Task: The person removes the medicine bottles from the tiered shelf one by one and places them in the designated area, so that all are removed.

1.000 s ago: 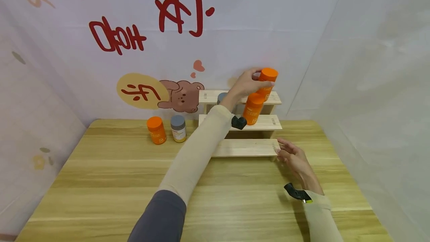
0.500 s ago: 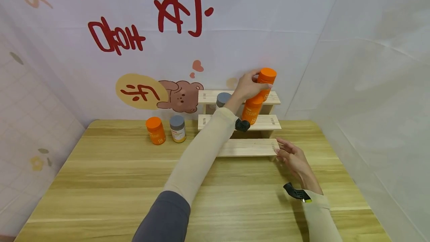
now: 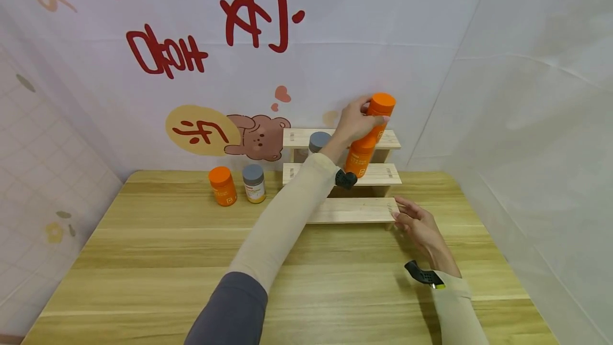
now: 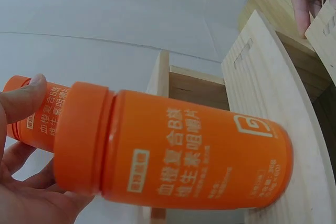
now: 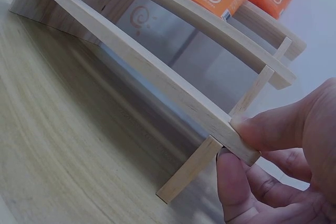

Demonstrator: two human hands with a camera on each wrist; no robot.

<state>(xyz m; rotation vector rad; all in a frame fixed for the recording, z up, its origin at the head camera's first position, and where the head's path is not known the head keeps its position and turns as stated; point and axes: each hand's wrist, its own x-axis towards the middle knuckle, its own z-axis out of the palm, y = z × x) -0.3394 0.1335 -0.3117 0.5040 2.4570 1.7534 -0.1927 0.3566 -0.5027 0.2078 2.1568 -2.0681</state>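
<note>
My left hand (image 3: 355,122) holds an upright orange bottle (image 4: 39,113) with an orange lid at the right end of the top tier of a wooden stepped shelf (image 3: 349,211). A second orange bottle (image 3: 359,159) stands on the middle tier, just in front of the held one, and hides part of it in the left wrist view. My right hand (image 3: 421,228) pinches the right end of the lowest board, thumb (image 5: 252,129) above and fingers below. Whether the held bottle's base touches the top board is hard to tell.
A grey-lidded bottle (image 3: 318,141) stands on the shelf, partly behind my left arm. Left of the shelf, an orange bottle (image 3: 223,188) and a grey-lidded bottle (image 3: 254,184) stand on the wooden table (image 3: 158,260). A printed white cloth (image 3: 335,68) hangs behind.
The left hand has shifted slightly right, with the orange bottle rising a little in the last half second. The right hand keeps its place on the lowest board.
</note>
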